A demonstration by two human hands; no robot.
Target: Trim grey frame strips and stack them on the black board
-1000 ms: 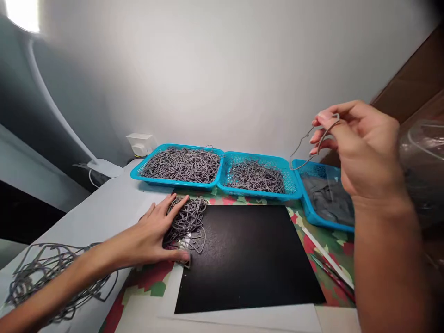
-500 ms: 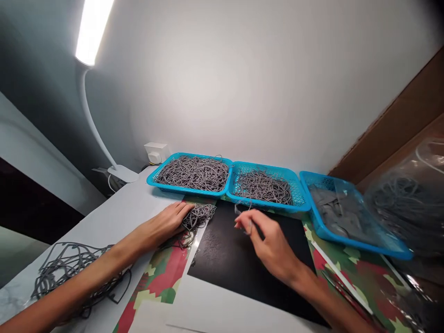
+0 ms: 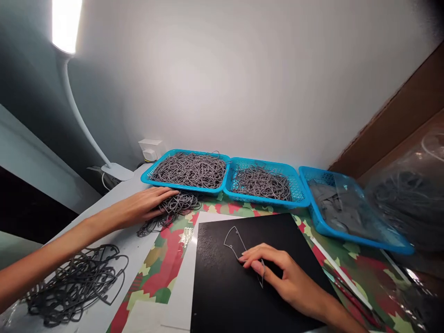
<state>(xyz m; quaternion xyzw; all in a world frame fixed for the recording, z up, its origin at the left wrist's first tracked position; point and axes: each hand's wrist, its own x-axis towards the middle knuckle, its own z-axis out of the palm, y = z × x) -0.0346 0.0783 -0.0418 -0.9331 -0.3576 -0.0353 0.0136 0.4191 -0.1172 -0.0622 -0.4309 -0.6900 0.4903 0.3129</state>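
My right hand pinches a thin grey rubber gasket, a closed loop with small round eyelets. One end of the gasket spreads out ahead of the fingertips, just over or on the black sheet; another bit shows below them. My left hand lies with fingers stretched over a tangled heap of grey gaskets, in front of the left blue basket. The thumb side of that hand is partly hidden by the heap. A looser tangle of darker grey gaskets lies near my left forearm.
The middle blue basket also holds grey gaskets. Flat grey pieces lie in the right basket. White paper sits under the black sheet on a camouflage mat. Scissors lie at right. A lamp stands at left.
My left hand and the heap under it have moved left and back towards the left basket. My right hand has come lower with the gasket. The black sheet has turned.
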